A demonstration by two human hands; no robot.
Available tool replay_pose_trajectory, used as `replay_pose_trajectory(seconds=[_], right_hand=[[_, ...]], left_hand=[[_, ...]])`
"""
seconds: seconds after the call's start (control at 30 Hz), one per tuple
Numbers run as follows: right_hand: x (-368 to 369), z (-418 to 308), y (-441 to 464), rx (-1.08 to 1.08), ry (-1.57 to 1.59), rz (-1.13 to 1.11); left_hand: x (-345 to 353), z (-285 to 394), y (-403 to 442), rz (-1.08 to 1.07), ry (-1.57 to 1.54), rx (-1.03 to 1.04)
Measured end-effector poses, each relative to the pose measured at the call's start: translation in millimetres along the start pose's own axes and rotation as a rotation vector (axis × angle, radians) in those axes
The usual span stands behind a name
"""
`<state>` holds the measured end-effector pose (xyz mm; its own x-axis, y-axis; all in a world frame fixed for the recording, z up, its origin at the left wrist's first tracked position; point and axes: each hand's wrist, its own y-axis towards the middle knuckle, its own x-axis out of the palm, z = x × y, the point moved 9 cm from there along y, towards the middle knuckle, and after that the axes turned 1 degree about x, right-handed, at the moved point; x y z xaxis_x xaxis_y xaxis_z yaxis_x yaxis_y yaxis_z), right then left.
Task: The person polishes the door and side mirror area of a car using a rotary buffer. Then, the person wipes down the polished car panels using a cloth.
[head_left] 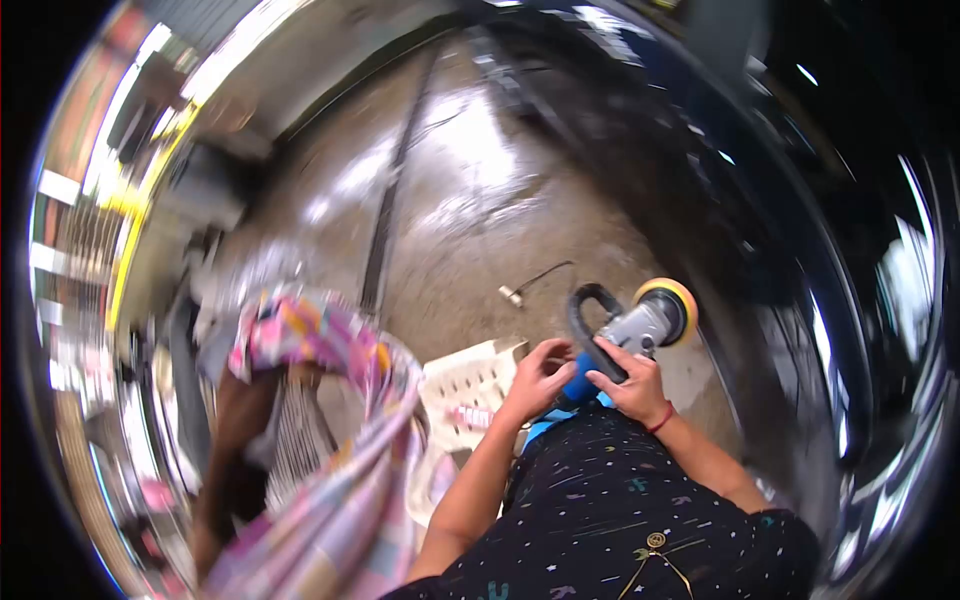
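A polisher (640,326) with a blue-and-grey body, a black loop handle and a round yellow-and-orange pad rests at my lap, its pad pointing up and right. My right hand (634,388) is closed around its body by the lower end of the loop handle. On the other side, my left hand (543,382) has its thumb and fingers curled at the blue rear part. Its fingertips are partly hidden, so how firmly it grips is unclear. Below both hands lies something bright blue (545,424) beside my dark patterned clothing.
A cream plastic crate or stool with slots (465,385) stands to my left. Pink patterned cloth (350,480) hangs over a dark frame nearby. Ahead, a small pale piece with a thin dark cord (512,296) lies on the wet floor (540,215). A glossy dark car body (770,230) curves along the right.
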<state>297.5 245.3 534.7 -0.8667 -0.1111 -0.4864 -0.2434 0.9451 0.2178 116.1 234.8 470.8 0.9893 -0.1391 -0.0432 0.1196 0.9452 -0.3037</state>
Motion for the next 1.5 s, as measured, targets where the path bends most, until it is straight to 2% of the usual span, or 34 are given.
replay_pose_trajectory(seconds=[0.03, 0.1, 0.17, 0.23, 0.37, 0.43, 0.5, 0.57, 0.63, 0.7, 0.77, 0.83, 0.87, 0.9, 0.97, 1.03, 1.1, 1.27, 1.37, 1.43, 1.5], right_hand=[[8.2, 5.8, -1.4, 0.008, 0.052, -0.051], [24.6, 4.9, -1.0, -0.059, 0.093, -0.224], [42.0, -15.1, 8.0, -0.062, 0.095, -0.402], [55.7, -22.3, 7.3, -0.181, 0.147, -0.546], [113.4, -42.3, 2.5, -0.307, 0.162, -0.842], [119.4, -46.3, -2.1, -0.405, 0.129, -0.911], [125.5, -54.4, -10.3, -0.48, 0.14, -1.017], [135.3, -49.6, -17.9, -0.39, 0.012, -1.184], [135.2, -58.3, -28.4, -0.491, 0.029, -1.243], [126.0, -60.6, -36.0, -0.579, 0.002, -1.231], [115.1, -71.4, -44.7, -0.678, 0.039, -1.226], [105.3, -72.3, -40.7, -0.643, 0.055, -1.18], [99.2, -70.1, -38.4, -0.513, 0.02, -1.226], [91.6, -74.3, -40.2, -0.525, 0.007, -1.23], [71.7, -82.2, -37.7, -0.489, 0.077, -1.14], [46.0, -100.2, -41.3, -0.543, 0.115, -1.059], [21.5, -104.8, -47.9, -0.505, 0.075, -1.006], [-30.4, -142.2, -98.0, -0.598, 0.052, -0.808], [-36.2, -142.4, -133.3, -0.51, -0.026, -0.882], [-30.1, -151.9, -157.5, -0.543, -0.037, -0.896], [-20.4, -156.8, -175.5, -0.59, -0.029, -0.925]], left_hand=[[9.0, -5.7, 0.4, 0.039, -0.228, -0.026], [22.0, -18.2, 4.6, 0.066, -0.404, -0.128], [5.8, -13.0, -7.0, 0.232, -0.558, -0.106], [7.5, -14.1, -27.6, 0.325, -0.814, -0.172], [-21.2, -34.5, -80.5, 0.591, -0.954, -0.156], [-14.9, -42.6, -93.5, 0.713, -0.995, -0.116], [-19.3, -48.0, -107.9, 0.864, -0.793, -0.034], [-11.1, -35.3, -128.2, 0.915, -0.877, -0.021], [-4.2, -38.0, -138.6, 0.956, -0.904, 0.05], [5.7, -46.2, -143.1, 0.968, -0.916, 0.095], [13.3, -39.8, -143.2, 0.89, -0.898, 0.189], [13.9, -39.8, -137.4, 0.836, -0.848, 0.293], [14.4, -28.4, -139.0, 0.796, -0.835, 0.341], [14.3, -11.5, -141.7, 0.751, -0.822, 0.389], [19.1, 8.2, -142.2, 0.686, -0.792, 0.419], [29.8, 29.5, -145.0, 0.608, -0.76, 0.444], [47.2, 53.4, -151.4, 0.449, -0.797, 0.492], [90.3, 80.0, -195.2, 0.254, -0.911, 0.605], [106.1, 62.9, -223.4, 0.332, -0.864, 0.616], [117.6, 46.7, -243.8, 0.376, -0.868, 0.599], [126.0, 14.7, -262.5, 0.496, -0.982, 0.498]])
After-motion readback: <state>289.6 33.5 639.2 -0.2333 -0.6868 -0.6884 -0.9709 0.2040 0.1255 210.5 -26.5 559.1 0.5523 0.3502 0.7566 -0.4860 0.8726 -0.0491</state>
